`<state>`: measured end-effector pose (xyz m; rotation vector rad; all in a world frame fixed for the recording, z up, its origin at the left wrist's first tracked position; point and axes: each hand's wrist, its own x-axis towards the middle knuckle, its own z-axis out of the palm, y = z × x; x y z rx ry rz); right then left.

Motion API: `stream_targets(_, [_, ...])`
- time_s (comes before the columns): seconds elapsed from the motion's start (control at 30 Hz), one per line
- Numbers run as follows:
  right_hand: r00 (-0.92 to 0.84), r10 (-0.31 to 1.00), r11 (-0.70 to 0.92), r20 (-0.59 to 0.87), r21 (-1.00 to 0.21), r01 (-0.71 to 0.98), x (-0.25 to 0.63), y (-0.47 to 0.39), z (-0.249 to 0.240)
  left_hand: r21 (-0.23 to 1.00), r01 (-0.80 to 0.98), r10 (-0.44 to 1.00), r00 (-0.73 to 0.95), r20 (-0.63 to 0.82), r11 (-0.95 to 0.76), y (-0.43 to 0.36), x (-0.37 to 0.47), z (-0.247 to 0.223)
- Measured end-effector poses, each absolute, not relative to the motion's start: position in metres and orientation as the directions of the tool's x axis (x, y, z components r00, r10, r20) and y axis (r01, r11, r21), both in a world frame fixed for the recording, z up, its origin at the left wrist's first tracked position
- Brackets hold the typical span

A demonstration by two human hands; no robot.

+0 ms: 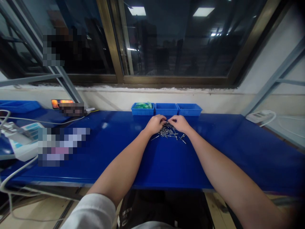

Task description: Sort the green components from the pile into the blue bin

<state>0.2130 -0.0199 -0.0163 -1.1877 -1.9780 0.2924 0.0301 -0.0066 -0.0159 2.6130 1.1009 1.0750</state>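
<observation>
A pile of thin silvery metal pins, looking like blind rivets (166, 131), lies on the blue table (157, 165). My left hand (156, 124) is at the pile's back left, its fingers curled and closed at the tips. Opposite it, my right hand (180, 123) bends over the back right of the pile, thumb and fingers pinched together. The two sets of fingertips almost meet above the pins. Whatever is between them is too small to make out. A few loose pins (182, 139) lie apart from the pile, below my right hand.
Behind my hands stand three blue bins: the left bin (143, 111) holds green plastic, beside a middle bin (166, 112) and a right bin (189, 112). A white device (260, 116) with a cable is at the right. A scale (26, 143) stands left, near a phone (62, 104).
</observation>
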Motion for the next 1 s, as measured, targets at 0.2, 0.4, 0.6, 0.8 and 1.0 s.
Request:
stream_targets(0.2, [-0.265,0.841,0.525,0.472,-0.591,0.613,0.213,-0.023,-0.014,0.406,0.567,0.684,0.459,0.567,-0.717,-0.009,0.031,-0.013])
stream_targets(0.4, [-0.172,0.863,0.478,0.476,-0.657,0.583,0.212,-0.02,-0.014,0.472,0.548,0.711,0.397,0.58,-0.69,-0.014,0.031,-0.009])
stream_targets(0.6, [-0.116,0.891,0.452,0.439,-0.835,0.312,0.212,-0.019,-0.014,0.511,0.568,0.75,0.34,0.568,-0.645,-0.015,0.03,-0.007])
stream_targets(0.8, [-0.091,0.915,0.403,0.393,-0.895,0.19,0.215,-0.02,-0.011,0.545,0.536,0.753,0.326,0.572,-0.645,-0.015,0.031,-0.007])
stream_targets(1.0, [0.327,0.82,0.372,0.47,-0.872,0.318,0.228,-0.008,-0.012,0.591,0.575,0.782,0.147,0.605,-0.565,-0.007,0.024,-0.009])
